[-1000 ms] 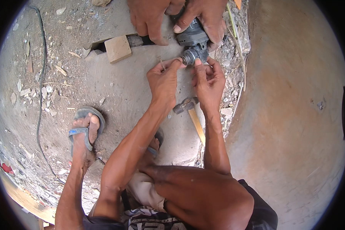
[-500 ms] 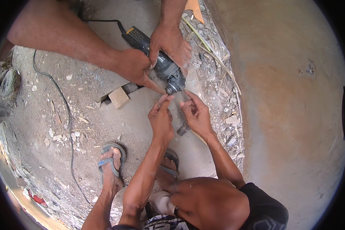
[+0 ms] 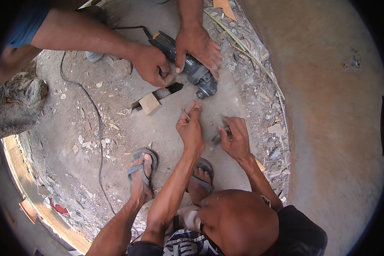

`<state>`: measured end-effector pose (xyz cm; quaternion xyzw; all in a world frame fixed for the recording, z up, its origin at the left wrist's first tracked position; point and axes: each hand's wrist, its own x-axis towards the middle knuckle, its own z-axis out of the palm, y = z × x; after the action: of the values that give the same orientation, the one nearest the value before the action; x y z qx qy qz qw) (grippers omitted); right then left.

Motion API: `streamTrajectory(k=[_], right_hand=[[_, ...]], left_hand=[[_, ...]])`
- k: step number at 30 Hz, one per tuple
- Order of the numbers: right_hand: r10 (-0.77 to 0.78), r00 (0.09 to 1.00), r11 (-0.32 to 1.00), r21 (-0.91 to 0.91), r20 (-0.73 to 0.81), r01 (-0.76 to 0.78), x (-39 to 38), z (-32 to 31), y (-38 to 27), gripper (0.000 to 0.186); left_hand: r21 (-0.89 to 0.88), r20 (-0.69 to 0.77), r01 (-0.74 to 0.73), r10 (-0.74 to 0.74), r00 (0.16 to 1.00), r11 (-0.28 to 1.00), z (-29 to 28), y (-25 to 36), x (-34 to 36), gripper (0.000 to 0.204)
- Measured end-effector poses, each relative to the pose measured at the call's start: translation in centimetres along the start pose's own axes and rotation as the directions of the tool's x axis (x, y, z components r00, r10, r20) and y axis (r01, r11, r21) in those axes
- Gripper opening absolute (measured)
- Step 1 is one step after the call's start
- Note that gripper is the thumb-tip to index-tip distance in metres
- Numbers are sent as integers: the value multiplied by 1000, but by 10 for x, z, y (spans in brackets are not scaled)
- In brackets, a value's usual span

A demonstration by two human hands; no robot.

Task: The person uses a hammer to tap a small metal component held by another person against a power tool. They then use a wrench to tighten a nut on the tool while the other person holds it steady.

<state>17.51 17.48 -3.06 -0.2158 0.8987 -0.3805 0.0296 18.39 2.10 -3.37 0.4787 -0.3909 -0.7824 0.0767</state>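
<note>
My left hand (image 3: 190, 130) is closed in a pinch on a thin nail-like piece (image 3: 185, 114), just below the grinder's head. My right hand (image 3: 237, 140) has its fingers curled over the dark head of what looks like a hammer (image 3: 218, 138) on the ground; a light handle end shows past my forearm. Across from me, a co-worker's hand (image 3: 198, 48) presses on a dark angle grinder (image 3: 187, 64), which lies with its bare spindle towards me and no disc on it. The co-worker's other hand (image 3: 154, 66) is curled beside the grinder, apart from its head.
A wooden block (image 3: 149, 104) sits at a slot in the concrete. The grinder's black cord (image 3: 99, 115) runs along the left past my sandalled foot (image 3: 141, 166). Rubble and a long green-tan strip (image 3: 243, 47) edge a smooth brown surface (image 3: 324, 128) on the right. A log (image 3: 17, 102) lies far left.
My hands have drawn back from the grinder's spindle; the right one has come down onto the hammer head. The co-worker's left-side hand has pulled away from the spindle. The view has shifted.
</note>
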Motion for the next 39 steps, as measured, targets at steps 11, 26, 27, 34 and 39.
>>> streamTrajectory(k=[11, 26, 27, 34, 39], right_hand=[[-24, 997, 999, -32, -73, 22, -23, 16, 18, 38], [450, 893, 736, 559, 16, -381, 17, 41, -13, 31], [530, 837, 564, 681, 135, -467, 24, 46, -17, 31], [427, 686, -348, 807, 590, -477, 53, 71, -17, 27], [291, 769, -611, 729, 569, -308, 58, 87, -16, 24]], left_hand=[[271, 97, -283, 267, 959, 920, 11, 6, 18, 41], [477, 236, -433, 364, 901, 765, 6, 7, 32, 27], [510, 257, -408, 319, 912, 757, 2, 14, 34, 26], [532, 399, -409, 207, 893, 741, -4, 54, 57, 25], [593, 412, -295, 32, 911, 749, 3, 70, 65, 19]])
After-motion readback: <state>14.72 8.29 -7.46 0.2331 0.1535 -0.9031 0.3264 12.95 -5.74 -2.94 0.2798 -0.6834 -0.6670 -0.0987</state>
